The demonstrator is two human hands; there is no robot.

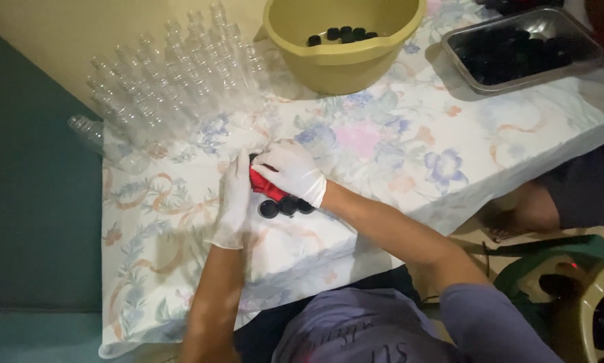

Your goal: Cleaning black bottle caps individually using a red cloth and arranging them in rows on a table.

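Observation:
Both my hands wear white gloves and meet over a small red bottle point(262, 185) lying near the middle of the flowered tablecloth point(382, 148). My left hand point(233, 202) grips the bottle from the left side. My right hand point(292, 171) closes over its top from the right. Three black caps point(285, 206) lie on the cloth just below my right hand. Most of the red bottle is hidden under my fingers.
Several clear empty plastic bottles point(167, 81) stand crowded at the table's far left. A yellow-green basin point(342, 40) with black caps sits at the back. A metal tray point(524, 50) of black caps is at the far right. Another person's leg point(550, 202) is at the right edge.

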